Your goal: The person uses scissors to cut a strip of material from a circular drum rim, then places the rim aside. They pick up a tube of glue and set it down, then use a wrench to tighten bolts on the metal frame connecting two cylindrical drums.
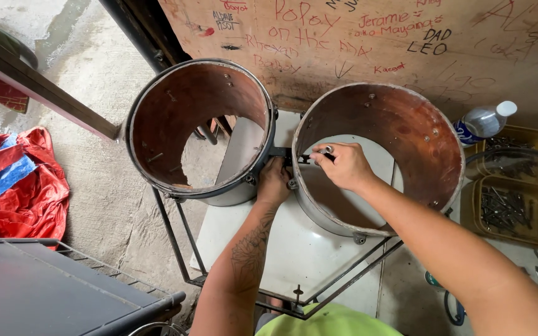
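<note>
Both forearms reach forward over white board (294,242) on black metal stand (182,249). Left hand (273,182) pressed between two open drum shells, fingers hidden, grip cannot tell. Right hand (344,165) pinches small silvery tool (324,151) at black connecting bracket (284,153), joining left shell (200,130) and right shell (378,158) near board's far edge.

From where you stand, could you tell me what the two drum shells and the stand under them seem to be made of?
The left drum shell and the right drum shell look like wood inside: matt reddish-brown, stained, dotted with bolt ends. Their outer walls appear grey and smooth, possibly a wrap or metal. The stand looks like thin dark metal rod. The left hand and right hand work at the dark bracket between them.
</note>
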